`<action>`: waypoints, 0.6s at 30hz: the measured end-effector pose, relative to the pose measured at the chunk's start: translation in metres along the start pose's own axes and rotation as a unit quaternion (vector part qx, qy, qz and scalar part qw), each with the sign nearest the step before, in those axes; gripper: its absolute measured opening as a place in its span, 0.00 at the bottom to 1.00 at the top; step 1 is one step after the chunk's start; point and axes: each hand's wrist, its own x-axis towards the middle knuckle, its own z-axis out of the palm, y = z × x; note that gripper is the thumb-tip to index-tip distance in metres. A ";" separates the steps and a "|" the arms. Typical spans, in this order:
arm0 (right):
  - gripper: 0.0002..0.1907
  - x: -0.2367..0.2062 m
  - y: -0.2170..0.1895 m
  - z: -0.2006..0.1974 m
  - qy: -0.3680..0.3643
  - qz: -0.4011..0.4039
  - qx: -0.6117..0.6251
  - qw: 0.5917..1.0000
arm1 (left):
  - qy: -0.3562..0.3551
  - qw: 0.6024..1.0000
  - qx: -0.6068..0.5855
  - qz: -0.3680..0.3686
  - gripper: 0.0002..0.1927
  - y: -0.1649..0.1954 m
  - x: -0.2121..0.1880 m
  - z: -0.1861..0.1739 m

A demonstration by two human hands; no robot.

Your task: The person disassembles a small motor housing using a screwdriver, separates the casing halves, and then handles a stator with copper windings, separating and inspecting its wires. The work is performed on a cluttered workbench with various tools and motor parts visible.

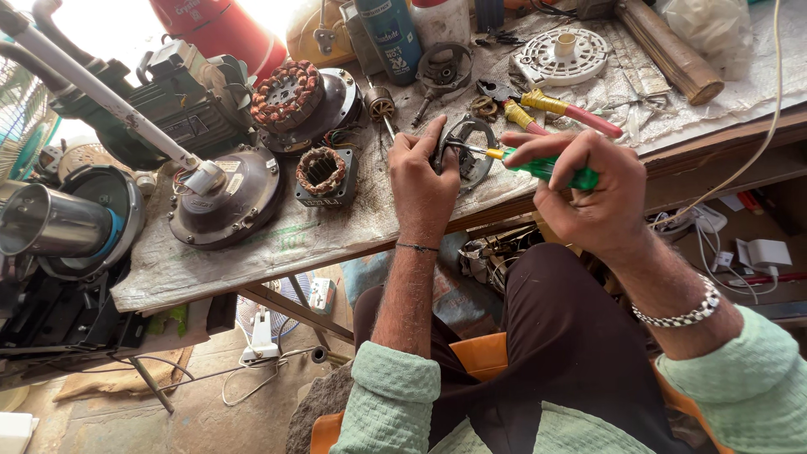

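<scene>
My left hand [423, 181] grips a round grey metal motor end cover [472, 147] lying on the cloth-covered workbench [277, 240]. My right hand [588, 193] holds a green-handled screwdriver [546, 170], its metal tip pointing left onto the cover's middle. A small square stator with copper windings [324, 175] sits just left of my left hand. Further left lies a dark round fan motor housing [225, 197].
A larger copper-wound stator [290, 97] sits behind, and red-and-yellow-handled pliers [555, 113] lie to the right. A blue spray can [392, 38], a white vented disc [561, 55], a wooden handle [672, 50] and a steel pipe [46, 223] crowd the bench. Cables and a white plug lie below.
</scene>
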 end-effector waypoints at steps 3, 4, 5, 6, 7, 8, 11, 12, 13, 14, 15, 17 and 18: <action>0.10 0.007 -0.013 -0.009 -0.011 0.125 -0.160 0.979 | -0.014 1.000 -0.005 -0.008 0.22 0.003 0.002 0.001; 0.14 0.010 -0.018 -0.013 -0.019 0.185 -0.229 0.955 | -0.014 1.000 -0.003 -0.005 0.22 0.004 0.002 0.001; 0.14 0.011 -0.025 -0.017 -0.021 0.188 -0.260 0.947 | -0.012 1.000 -0.001 -0.002 0.22 0.006 0.002 0.003; 0.15 0.011 -0.033 -0.020 -0.022 0.190 -0.290 0.938 | -0.010 1.000 0.001 0.003 0.21 0.007 0.003 0.003; 0.15 0.011 -0.038 -0.022 -0.022 0.192 -0.321 0.927 | -0.007 1.000 -0.011 0.006 0.22 0.007 0.004 0.004; 0.16 0.014 -0.038 -0.022 -0.048 0.243 -0.336 0.909 | -0.004 1.000 -0.024 0.007 0.22 0.007 0.004 0.004; 0.16 0.016 -0.038 -0.019 -0.088 0.255 -0.371 0.888 | 0.007 0.999 -0.018 0.027 0.21 0.007 0.002 0.006; 0.14 0.016 -0.036 -0.015 -0.077 0.158 -0.377 0.909 | 0.013 0.999 -0.008 0.036 0.21 0.007 0.002 0.006; 0.13 0.015 -0.035 -0.013 -0.066 0.060 -0.377 0.922 | 0.008 0.999 -0.016 0.030 0.21 0.007 0.002 0.006; 0.13 0.014 -0.035 -0.012 -0.066 0.069 -0.371 0.924 | 0.003 0.999 -0.024 0.022 0.22 0.007 0.001 0.005; 0.13 0.013 -0.035 -0.012 -0.065 0.077 -0.365 0.925 | -0.002 0.999 -0.032 0.015 0.23 0.008 0.000 0.005; 0.14 0.012 -0.037 -0.011 -0.066 0.096 -0.377 0.919 | -0.008 0.999 -0.039 0.006 0.22 0.009 0.001 0.003; 0.14 0.011 -0.039 -0.009 -0.067 0.109 -0.394 0.910 | -0.012 0.999 -0.043 0.001 0.22 0.010 0.001 0.003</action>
